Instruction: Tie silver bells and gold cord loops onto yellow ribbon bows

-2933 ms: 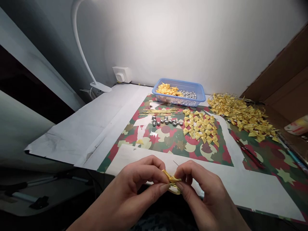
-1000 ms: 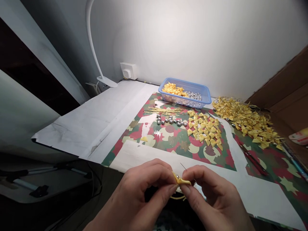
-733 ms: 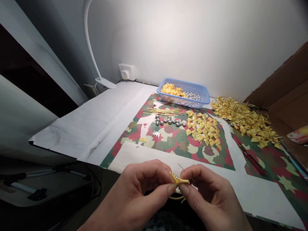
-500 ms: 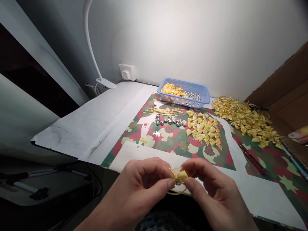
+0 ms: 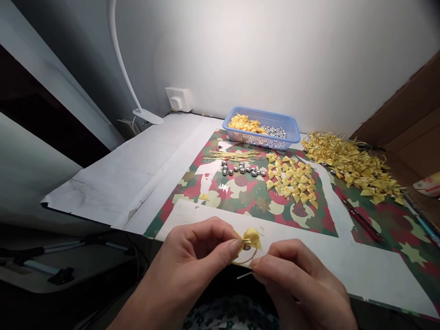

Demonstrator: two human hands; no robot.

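Observation:
Between thumb and forefinger, my left hand [image 5: 202, 256] pinches a yellow ribbon bow [image 5: 253, 238] by its left side. A silver bell [image 5: 246, 247] sits at the middle of the bow. A thin gold tie [image 5: 253, 255] loops down from it. My right hand [image 5: 299, 275] pinches that tie lower down, with a short end sticking out to the left of the fingertips. Both hands are above the table's front edge. Beyond them lie rows of yellow bows [image 5: 292, 178], a line of silver bells [image 5: 242, 168] and a bundle of gold ties [image 5: 237, 155].
At the back stands a blue basket [image 5: 292, 137] holding yellow bows and silver bells. A heap of tied bows [image 5: 354, 165] lies to the right, with dark red-handled scissors [image 5: 362, 220] before it. A white lamp [image 5: 147, 116] is clipped at the back left; a cardboard box [image 5: 409, 123] stands right.
My right hand has let go of the bow, moved down and right, and taken hold of the gold tie. My left hand keeps the bow, now turned and slightly higher.

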